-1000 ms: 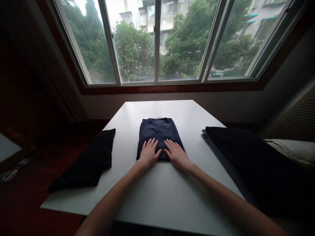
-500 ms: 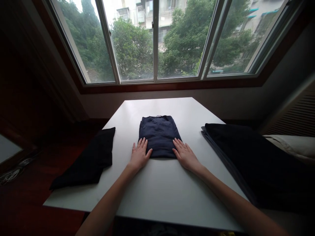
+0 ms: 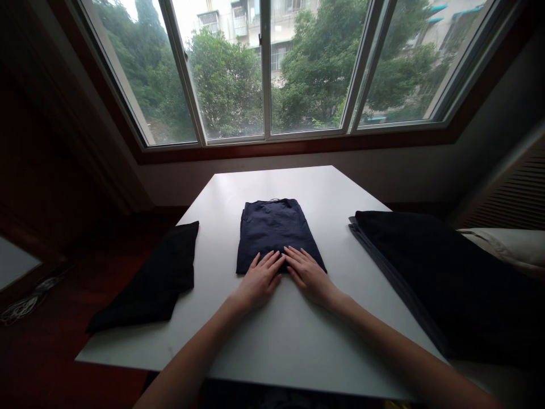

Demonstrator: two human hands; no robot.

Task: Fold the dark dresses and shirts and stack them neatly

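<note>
A folded navy blue garment [image 3: 275, 227] lies flat in the middle of the white table [image 3: 255, 346]. My left hand [image 3: 260, 278] rests on its near edge, fingers stretched out and pointing away from me. Beside it, my right hand [image 3: 309, 275] lies on the same edge with its fingers extended. The fingertips of the two hands almost meet near the middle of that edge. Neither hand grips the cloth. A small loop of cord shows at the garment's far edge. What kind of garment it is, I cannot tell.
A black folded cloth [image 3: 157, 278] hangs over the table's left edge. On the right lies a pile of dark garments [image 3: 434, 272], with a cream cloth [image 3: 498, 245] behind it. Beyond the table is a window [image 3: 268, 133]. Cables [image 3: 25, 304] lie on the floor at left.
Both hands have slid inward along the garment's near edge, from its two sides to its middle. The near corners of the garment are now uncovered.
</note>
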